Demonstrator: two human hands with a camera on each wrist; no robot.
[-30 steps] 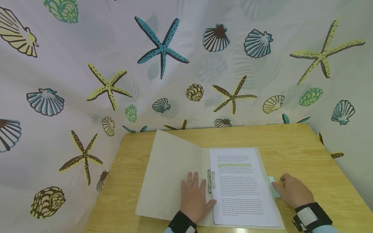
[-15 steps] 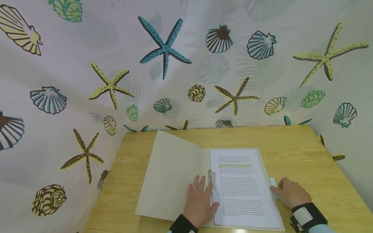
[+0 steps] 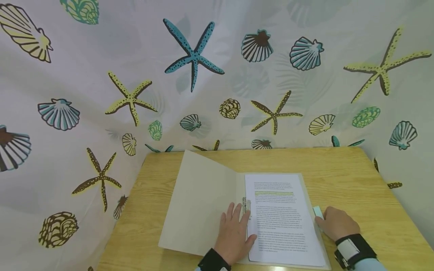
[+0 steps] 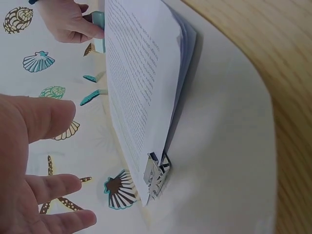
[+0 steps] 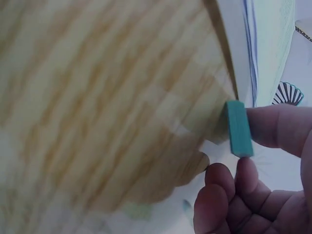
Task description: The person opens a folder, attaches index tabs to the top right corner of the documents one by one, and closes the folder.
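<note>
An open cream file folder (image 3: 200, 199) lies on the table with a stack of printed pages (image 3: 278, 222) on its right side. One line of the text is highlighted yellow. A metal clip (image 4: 157, 175) sits at the pages' left edge. My left hand (image 3: 234, 235), fingers spread, is over the folder's spine beside the clip, its thumb reaching over the page edge. At the folder's right edge my right hand (image 3: 339, 223) pinches a small teal pad of sticky notes (image 5: 239, 129) between thumb and fingers. The hand covers part of the pad in the head view.
The wooden table (image 3: 383, 195) extends behind and to the right of the folder. A white curtain (image 3: 210, 75) printed with starfish and shells hangs along the back and both sides. Each wrist wears a black strap.
My left hand has slid right from the folder's left cover toward the clip and pages. My right hand has shifted slightly left, and less of the teal pad shows. The head view has shifted a little.
</note>
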